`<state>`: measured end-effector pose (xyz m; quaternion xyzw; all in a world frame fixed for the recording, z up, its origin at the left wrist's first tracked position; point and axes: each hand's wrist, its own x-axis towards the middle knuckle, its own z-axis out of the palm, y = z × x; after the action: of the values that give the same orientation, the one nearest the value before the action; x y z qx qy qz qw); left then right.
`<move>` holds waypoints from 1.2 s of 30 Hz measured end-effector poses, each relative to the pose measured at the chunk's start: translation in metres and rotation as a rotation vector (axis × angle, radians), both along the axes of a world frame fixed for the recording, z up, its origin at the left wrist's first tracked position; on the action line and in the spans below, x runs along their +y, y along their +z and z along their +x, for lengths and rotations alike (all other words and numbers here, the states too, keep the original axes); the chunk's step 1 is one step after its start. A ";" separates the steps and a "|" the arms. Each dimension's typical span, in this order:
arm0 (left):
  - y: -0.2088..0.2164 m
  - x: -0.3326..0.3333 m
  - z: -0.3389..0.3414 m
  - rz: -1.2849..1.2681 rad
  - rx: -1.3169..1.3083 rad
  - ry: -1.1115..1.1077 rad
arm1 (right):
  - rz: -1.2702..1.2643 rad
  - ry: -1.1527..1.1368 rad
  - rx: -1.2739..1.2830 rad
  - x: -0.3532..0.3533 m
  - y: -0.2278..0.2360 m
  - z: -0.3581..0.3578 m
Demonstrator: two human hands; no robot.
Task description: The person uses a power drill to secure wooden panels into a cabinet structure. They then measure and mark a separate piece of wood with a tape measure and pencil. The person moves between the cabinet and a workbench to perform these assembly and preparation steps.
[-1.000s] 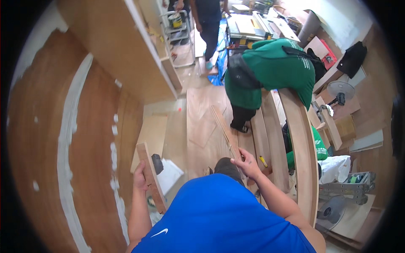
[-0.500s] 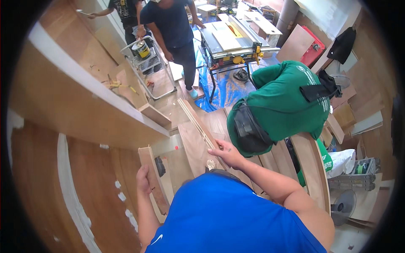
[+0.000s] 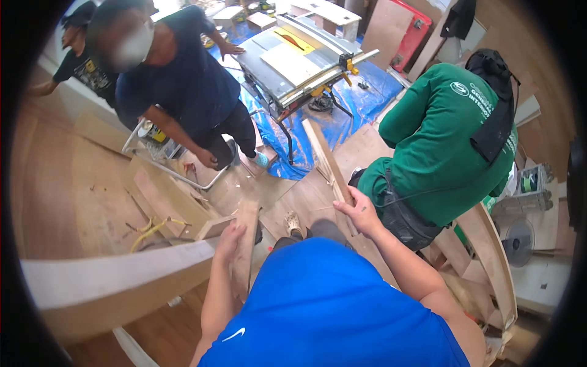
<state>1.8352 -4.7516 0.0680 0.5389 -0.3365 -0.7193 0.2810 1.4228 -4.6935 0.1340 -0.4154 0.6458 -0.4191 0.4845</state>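
My left hand point(image 3: 230, 241) is closed on the edge of a short plywood strip point(image 3: 247, 223), held upright at my left side. In my right hand point(image 3: 359, 213) is a longer set of narrow plywood strips point(image 3: 326, 160), apparently stacked together. They point away from me, toward the table saw point(image 3: 292, 55). My right fingertips wrap over the near part of the stack, and its lower end passes behind the hand. Between the two hands, my foot in a beige clog point(image 3: 293, 223) stands on the wooden floor.
A person in green point(image 3: 434, 140) bends over close on my right, beside curved plywood frames point(image 3: 489, 257). Ahead left, a person in dark clothes point(image 3: 183, 79) rests a hand on the saw. Blue sheeting point(image 3: 287, 159) lies below it. A white-edged panel point(image 3: 110, 275) juts in at left.
I have moved forward and my view has turned, bringing the saw and the dark-clothed person nearer. Both hands still hold their strips; the person in green now appears farther right.
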 end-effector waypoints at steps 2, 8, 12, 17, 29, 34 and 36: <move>-0.022 -0.063 -0.006 -0.016 -0.042 -0.171 | 0.056 -0.105 -0.019 -0.018 -0.007 0.008; -0.003 -0.212 -0.097 -0.072 0.022 -0.459 | 0.217 -0.285 0.005 -0.049 -0.014 0.003; -0.008 -0.279 -0.145 -0.040 -0.020 -0.530 | 0.298 -0.380 -0.001 -0.062 -0.029 -0.002; -0.017 -0.353 -0.192 0.131 0.042 -0.473 | 0.356 -0.378 0.215 -0.071 -0.081 -0.023; -0.034 -0.494 -0.327 0.107 0.032 -0.427 | 0.298 -0.608 -0.087 -0.212 -0.060 -0.131; -0.041 -0.526 -0.427 0.134 0.010 -0.526 | 0.123 -0.905 -0.569 -0.368 -0.086 -0.224; -0.047 -0.543 -0.453 0.142 0.000 -0.560 | 0.076 -1.001 -0.509 -0.406 -0.112 -0.262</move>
<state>1.3818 -5.2945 0.0210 0.4434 -0.4212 -0.7905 0.0330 1.1611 -5.0997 0.0222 0.0738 0.6415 -0.6613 0.3817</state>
